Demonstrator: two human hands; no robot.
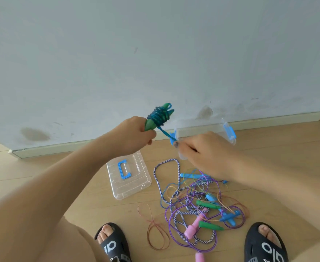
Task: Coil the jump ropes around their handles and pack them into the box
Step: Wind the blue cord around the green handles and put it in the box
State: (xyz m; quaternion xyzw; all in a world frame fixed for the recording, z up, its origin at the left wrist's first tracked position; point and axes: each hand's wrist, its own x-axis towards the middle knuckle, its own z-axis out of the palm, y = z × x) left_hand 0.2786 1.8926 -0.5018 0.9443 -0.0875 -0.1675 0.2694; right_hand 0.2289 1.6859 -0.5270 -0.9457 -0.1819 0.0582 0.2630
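Your left hand (pixel 136 133) grips nearly coiled green handles (pixel 156 120); your right hand (pixel 202 148) pinches the blue rope's tail (pixel 165 133). Several tangled ropes (pixel 197 203) await; nothing visibly boxed.

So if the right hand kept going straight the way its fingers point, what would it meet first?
Probably the left hand, which grips the green handles. The right hand pinches the blue rope end and points up-left along it. Depth is unclear.

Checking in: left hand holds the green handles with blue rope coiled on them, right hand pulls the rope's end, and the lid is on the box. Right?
Not quite. The head view shows the lid lying on the floor beside the open box. The left hand, green handles and right hand are as stated.
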